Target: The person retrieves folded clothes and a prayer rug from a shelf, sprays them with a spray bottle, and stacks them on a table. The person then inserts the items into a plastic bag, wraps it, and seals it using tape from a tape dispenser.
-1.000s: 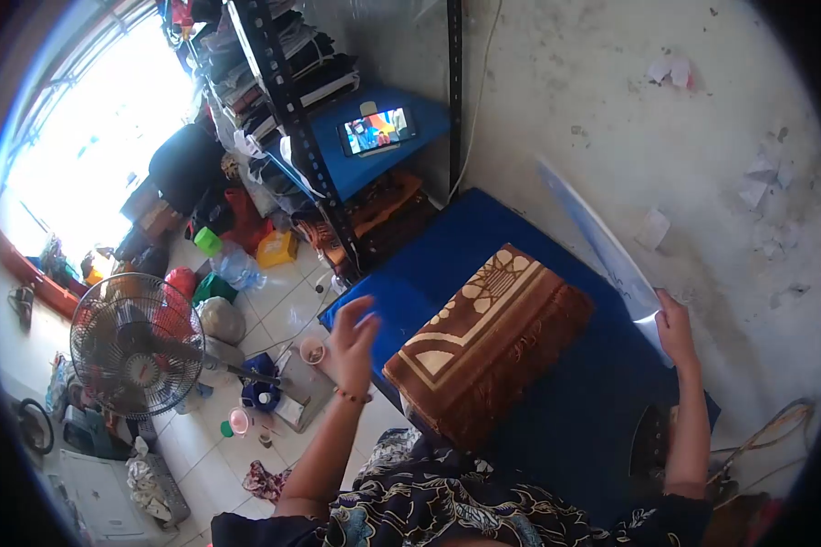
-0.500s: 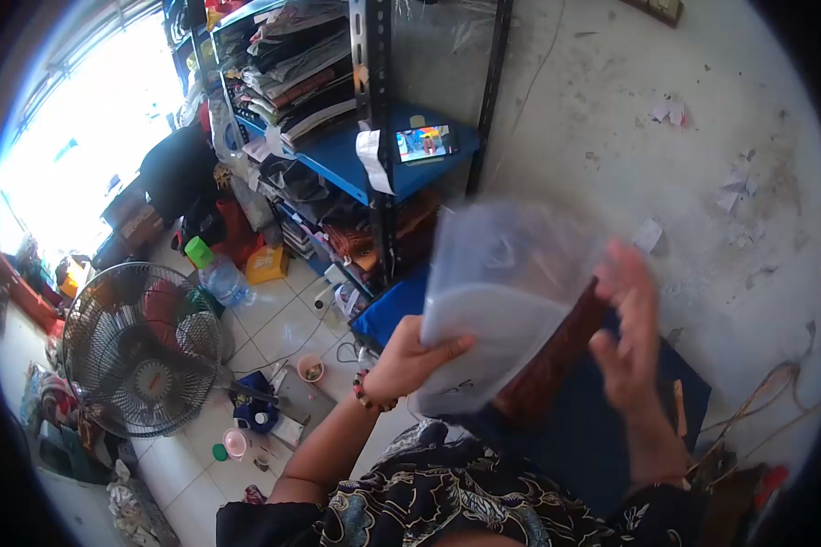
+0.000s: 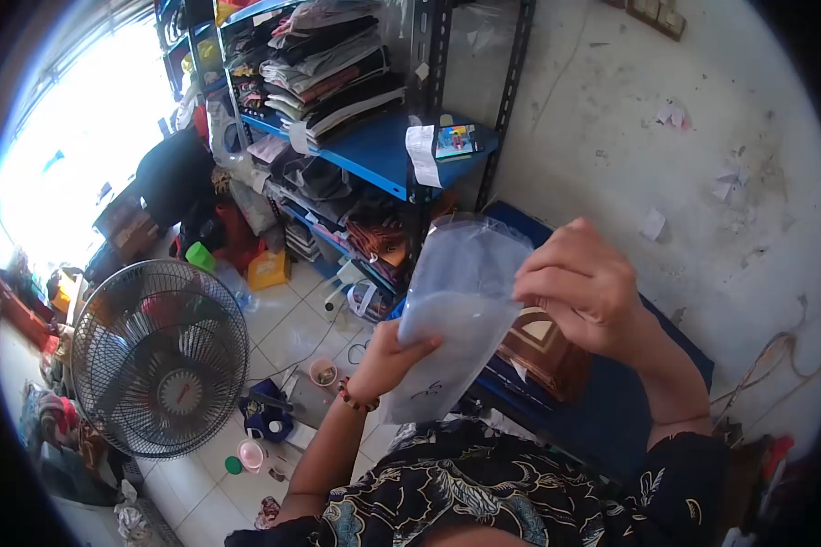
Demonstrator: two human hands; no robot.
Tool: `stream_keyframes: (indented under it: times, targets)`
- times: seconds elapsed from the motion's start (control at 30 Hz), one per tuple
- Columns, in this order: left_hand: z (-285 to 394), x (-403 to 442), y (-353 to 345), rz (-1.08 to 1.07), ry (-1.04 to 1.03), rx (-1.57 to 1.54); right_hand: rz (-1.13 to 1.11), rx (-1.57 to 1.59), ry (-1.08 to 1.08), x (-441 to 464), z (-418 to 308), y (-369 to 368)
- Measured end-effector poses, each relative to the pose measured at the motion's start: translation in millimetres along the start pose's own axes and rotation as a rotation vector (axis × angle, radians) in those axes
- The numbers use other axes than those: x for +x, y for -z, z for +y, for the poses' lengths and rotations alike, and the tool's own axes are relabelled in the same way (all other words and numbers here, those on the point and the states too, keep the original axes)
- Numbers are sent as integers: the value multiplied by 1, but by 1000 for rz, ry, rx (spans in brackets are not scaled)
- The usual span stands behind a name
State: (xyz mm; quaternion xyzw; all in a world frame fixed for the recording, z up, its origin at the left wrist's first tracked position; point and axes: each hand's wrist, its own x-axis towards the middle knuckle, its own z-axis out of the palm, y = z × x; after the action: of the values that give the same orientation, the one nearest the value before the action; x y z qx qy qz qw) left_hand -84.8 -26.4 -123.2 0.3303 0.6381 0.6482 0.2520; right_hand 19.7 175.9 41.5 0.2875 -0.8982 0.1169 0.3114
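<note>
So the big change here: the right hand [image 3: 593, 287] has swung in and is now up at the far right edge of the clear plastic sleeve [image 3: 456, 319]. Half a second ago it was a blur with its fingers spread, off to the right of the plastic. My read is that the work is now a two-handed job on the sleeve, the left hand steadying it and the right fiddling with its edge.

Grip check: the left hand [image 3: 388, 360] has a solid hold on the sleeve's left side, thumb flat across the front. The right fingers are bunched together at the opposite edge, but I can't tell if any plastic is actually pinched between them. The sleeve is tilted in front of the person, over the left side of the blue table [image 3: 611, 410], with a whitish layer in its near part.

Compared with a second ago, it's swapped hands: back then the right hand had it way off by the wall and the left was empty. The folded brown cloth [image 3: 543, 342] was in plain sight on the table then; now it's partly hidden behind the sleeve and right hand.
</note>
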Motion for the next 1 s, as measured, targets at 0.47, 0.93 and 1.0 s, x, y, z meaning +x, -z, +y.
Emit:
stream_keyframes:
  times: [0.47, 0.93, 1.0]
  targets:
    - [-8, 7, -7, -169, -238, 243, -208, -143, -230, 2, 18, -26]
    - [-101, 2, 0, -133, -81, 88, 176, -174, -116, 31, 42, 44]
    - [-113, -3, -3, -116, -25, 35, 216, 1, 28, 40, 58, 57]
